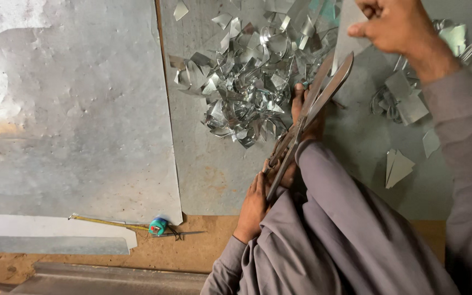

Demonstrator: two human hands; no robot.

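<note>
My left hand grips the lower handles of long metal shears. The shears point up and to the right with their blades apart. My right hand is raised at the top right, fingers closed on the edge of a grey sheet-metal piece that hangs just above the blade tips. My bare foot rests on the floor against the shears, beside my grey-clothed leg.
A heap of shiny metal offcuts lies just left of the shears. A large flat metal sheet covers the left side. A small tape measure with its tape pulled out lies by the sheet's lower corner. More scraps lie at right.
</note>
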